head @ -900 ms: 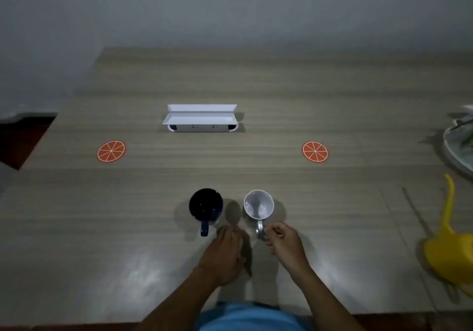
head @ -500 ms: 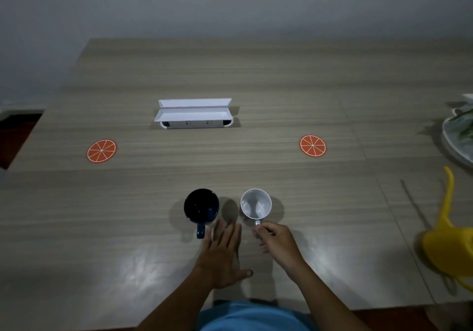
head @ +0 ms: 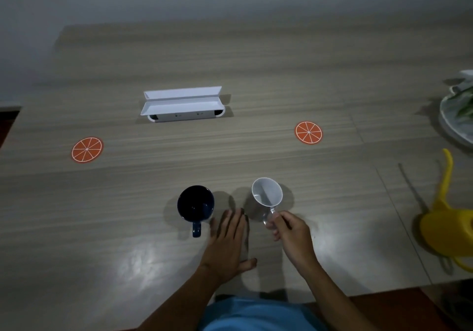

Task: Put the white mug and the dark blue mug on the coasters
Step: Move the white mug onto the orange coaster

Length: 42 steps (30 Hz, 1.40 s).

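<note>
**White mug in hand, coasters bare**

Nearest the person, the left hand (head: 227,243) lies flat on the worktop (head: 256,69), fingers (head: 230,224) spread and holding nothing, just beside the handle of the dark blue mug (head: 195,206). The right hand (head: 289,233) pinches the handle of the white mug (head: 266,200), which tilts and appears to be lifted off the surface. The blue mug stands upright, untouched. Farther out, both orange coasters lie bare: the right coaster (head: 308,132) and the left coaster (head: 87,150), well apart, with a white box (head: 181,105) between them. The first carry is in hand; next, level the white mug over the right coaster, probably.
</note>
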Available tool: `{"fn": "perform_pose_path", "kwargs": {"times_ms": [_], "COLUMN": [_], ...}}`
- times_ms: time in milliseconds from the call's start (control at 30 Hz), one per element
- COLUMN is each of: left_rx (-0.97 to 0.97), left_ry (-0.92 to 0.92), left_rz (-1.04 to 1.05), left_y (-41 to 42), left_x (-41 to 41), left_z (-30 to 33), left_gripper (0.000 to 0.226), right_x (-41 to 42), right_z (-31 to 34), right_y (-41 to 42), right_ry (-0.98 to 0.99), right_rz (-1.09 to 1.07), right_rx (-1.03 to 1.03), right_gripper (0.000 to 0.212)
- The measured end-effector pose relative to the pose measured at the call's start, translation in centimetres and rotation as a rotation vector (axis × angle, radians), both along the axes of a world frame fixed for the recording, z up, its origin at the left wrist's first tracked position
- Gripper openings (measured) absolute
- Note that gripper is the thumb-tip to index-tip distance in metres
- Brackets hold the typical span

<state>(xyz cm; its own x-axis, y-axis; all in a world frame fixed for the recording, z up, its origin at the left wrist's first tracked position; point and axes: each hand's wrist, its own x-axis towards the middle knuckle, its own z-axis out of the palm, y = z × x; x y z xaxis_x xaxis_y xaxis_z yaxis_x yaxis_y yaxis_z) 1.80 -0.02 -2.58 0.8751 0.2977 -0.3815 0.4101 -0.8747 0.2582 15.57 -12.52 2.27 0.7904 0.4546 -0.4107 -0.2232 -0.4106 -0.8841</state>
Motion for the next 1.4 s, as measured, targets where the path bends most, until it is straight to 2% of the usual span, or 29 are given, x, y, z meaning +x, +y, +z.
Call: {"fn": "perform_pose_path", "kwargs": {"times_ms": [67, 167, 500, 733, 867, 1400], "left_rx": [-0.031, 0.021, -0.064, -0.058, 0.025, -0.023], "left_ry": [0.006, -0.006, 0.070, -0.046, -0.053, -0.084], "left_rz": [0.024, 0.038, 0.142, 0.365, 0.460, 0.546], "left_y": [0.0, 0.3, 3.2, 4.5, 4.0, 4.4], "left_x": [1.4, 3.6, 11.3, 16.0, 16.7, 17.0], "left_z": [0.3, 0.5, 0.4, -0.9, -2.0, -2.2], "left_gripper": [0.112, 0.110, 0.127, 0.111, 0.106, 0.104], "right_x": [0.6, 1.9, 6.8, 9.4, 11.1, 18.2], "right_z": [0.4, 1.0, 1.8, 1.1, 0.7, 0.3], "right_y": [-0.4, -1.0, -0.9, 0.4, 1.7, 6.9], "right_ry": [-0.058, -0.115, -0.143, -0.130, -0.148, -0.287], "right_rz": [-0.001, -0.050, -0.235, -0.275, -0.264, -0.417], "right_rx": [-0.023, -0.048, -0.089, -0.102, -0.113, -0.019], "right_gripper": [0.028, 0.026, 0.025, 0.025, 0.025, 0.025]}}
